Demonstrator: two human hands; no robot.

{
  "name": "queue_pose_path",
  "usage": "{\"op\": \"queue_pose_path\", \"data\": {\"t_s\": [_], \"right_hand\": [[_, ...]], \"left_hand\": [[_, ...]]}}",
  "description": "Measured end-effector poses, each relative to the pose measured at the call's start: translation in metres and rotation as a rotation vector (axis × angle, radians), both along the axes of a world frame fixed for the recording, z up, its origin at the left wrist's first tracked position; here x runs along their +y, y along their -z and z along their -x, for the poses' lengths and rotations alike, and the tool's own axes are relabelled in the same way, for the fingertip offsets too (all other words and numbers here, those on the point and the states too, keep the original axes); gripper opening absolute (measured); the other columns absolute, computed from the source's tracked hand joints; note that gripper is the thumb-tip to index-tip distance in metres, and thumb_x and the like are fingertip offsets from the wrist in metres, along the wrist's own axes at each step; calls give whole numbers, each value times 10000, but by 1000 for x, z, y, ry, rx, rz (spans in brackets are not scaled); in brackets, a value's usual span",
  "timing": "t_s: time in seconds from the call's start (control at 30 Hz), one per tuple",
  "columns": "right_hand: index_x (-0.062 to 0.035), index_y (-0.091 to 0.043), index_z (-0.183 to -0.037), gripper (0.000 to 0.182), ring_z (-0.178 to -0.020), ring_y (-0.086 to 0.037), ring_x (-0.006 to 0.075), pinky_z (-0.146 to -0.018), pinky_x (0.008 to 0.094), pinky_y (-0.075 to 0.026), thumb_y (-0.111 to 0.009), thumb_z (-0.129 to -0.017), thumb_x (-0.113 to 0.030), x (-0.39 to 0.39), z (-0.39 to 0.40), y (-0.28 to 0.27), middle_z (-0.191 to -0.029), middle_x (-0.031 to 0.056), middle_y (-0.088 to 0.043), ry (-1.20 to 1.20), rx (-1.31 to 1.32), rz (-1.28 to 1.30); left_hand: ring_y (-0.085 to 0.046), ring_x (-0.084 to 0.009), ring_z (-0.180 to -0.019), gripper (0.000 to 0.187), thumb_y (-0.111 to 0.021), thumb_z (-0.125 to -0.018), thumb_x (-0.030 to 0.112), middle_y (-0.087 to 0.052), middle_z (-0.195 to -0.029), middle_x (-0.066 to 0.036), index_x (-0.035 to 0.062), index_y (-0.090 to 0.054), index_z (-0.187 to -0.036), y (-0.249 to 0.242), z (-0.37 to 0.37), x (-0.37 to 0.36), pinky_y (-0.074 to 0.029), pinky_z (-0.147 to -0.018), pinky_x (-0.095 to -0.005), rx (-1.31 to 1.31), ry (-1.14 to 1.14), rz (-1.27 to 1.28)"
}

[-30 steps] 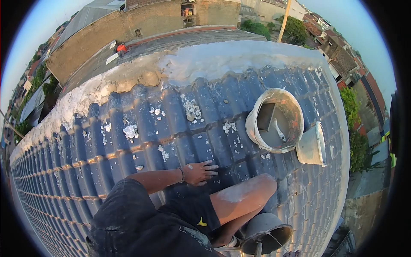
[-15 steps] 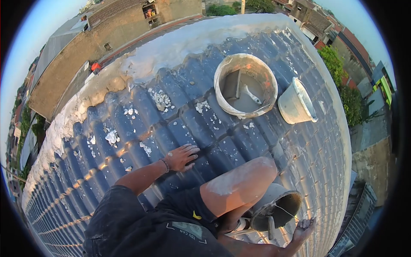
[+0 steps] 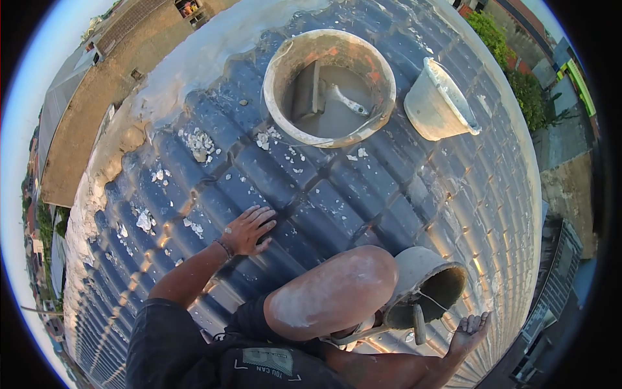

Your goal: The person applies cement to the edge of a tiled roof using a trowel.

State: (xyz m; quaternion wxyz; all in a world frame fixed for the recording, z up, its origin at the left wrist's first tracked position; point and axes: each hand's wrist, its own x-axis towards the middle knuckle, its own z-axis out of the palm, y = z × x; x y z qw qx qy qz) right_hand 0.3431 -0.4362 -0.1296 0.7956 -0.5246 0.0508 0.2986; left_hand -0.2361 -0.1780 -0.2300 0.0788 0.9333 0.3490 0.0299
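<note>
My left hand (image 3: 249,231) lies flat on the dark glazed roof tiles (image 3: 249,168), fingers spread, with a band round its wrist. At the lower right, my right hand (image 3: 470,332) is beside the tilted grey bucket (image 3: 414,266); its grey-smeared fingers are slightly bent and I see nothing in them. A tool handle (image 3: 419,324) and a thin wire show at that bucket's mouth. Ahead stands a large round bucket (image 3: 275,107) of grey slurry. Inside it are a flat dark tool (image 3: 303,94) and a brush (image 3: 350,100) with a pale handle.
A smaller whitish bucket (image 3: 433,107) leans right of the large one. Broken mortar chips (image 3: 197,144) are scattered over the tiles. A mortared ridge (image 3: 162,84) borders the roof at upper left; the right edge drops towards neighbouring buildings. My bent knee (image 3: 363,272) is between my hands.
The view has shifted, so the large bucket appears higher, further left and bigger. My left hand stays flat on the tiles; my right hand remains beside the tilted bucket.
</note>
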Motion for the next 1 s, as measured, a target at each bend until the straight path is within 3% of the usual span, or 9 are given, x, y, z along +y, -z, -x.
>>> {"op": "queue_pose_path", "data": {"t_s": [0.23,0.27,0.4,0.57,0.63,0.8,0.87,1.0], "right_hand": [[-103,-545,-943,219,-509,-262,46,-458,220,-253,-507,-1070,-277,0,14,-10,-598,-64,-278,37,19,5],[-95,-550,-958,211,-525,-274,49,-488,223,-278,-506,-1071,-267,-3,12,-10,-609,-60,-276,-47,4,-35],[-81,-555,-975,215,-541,-302,66,-573,250,-341,-491,-1076,-260,1,18,-15,-615,-48,-288,-11,27,-58],[-78,-576,-987,227,-534,-319,75,-591,248,-367,-478,-1078,-261,-4,23,-18,-582,-37,-279,0,47,-64],[-78,-596,-1049,226,-569,-348,58,-609,260,-364,-471,-1082,-263,-36,-8,11,-630,-42,-304,-204,45,-191],[-79,-586,-1010,209,-555,-344,83,-602,288,-378,-456,-1060,-234,-36,-35,7,-608,-41,-306,-159,143,-67],[-81,-580,-983,200,-559,-356,98,-608,300,-383,-459,-1046,-227,-33,-30,0,-605,-33,-322,-152,165,-67],[-84,-567,-930,186,-566,-380,128,-621,325,-392,-465,-1019,-212,-28,-23,-4,-598,-16,-354,-183,156,-62]], "left_hand": [[-437,-331,-1386,498,-662,-868,343,-492,-1452,-158,70,-594,-1279,7,2,5,-311,-1183,-501,89,56,-37],[-425,-328,-1400,525,-623,-882,366,-483,-1467,-153,78,-570,-1317,10,6,5,-299,-1190,-503,125,49,9],[-405,-324,-1416,527,-574,-895,363,-467,-1484,-151,84,-549,-1342,21,14,6,-278,-1205,-504,179,91,-52],[-369,-323,-1440,505,-558,-903,335,-439,-1506,-152,85,-548,-1343,17,11,4,-246,-1226,-495,158,77,-16],[-358,-331,-1447,532,-570,-902,367,-428,-1516,-156,79,-541,-1349,11,11,1,-239,-1228,-493,159,76,-14],[-373,-334,-1435,506,-578,-922,364,-431,-1508,-172,54,-571,-1322,23,17,-3,-267,-1219,-477,66,40,-52],[-409,-319,-1409,401,-604,-947,328,-472,-1467,-161,50,-616,-1235,21,13,-6,-304,-1199,-476,-68,16,-35],[-461,-322,-1364,384,-623,-918,315,-527,-1406,-161,41,-635,-1186,22,15,-10,-338,-1178,-470,-136,-6,-88]]}}
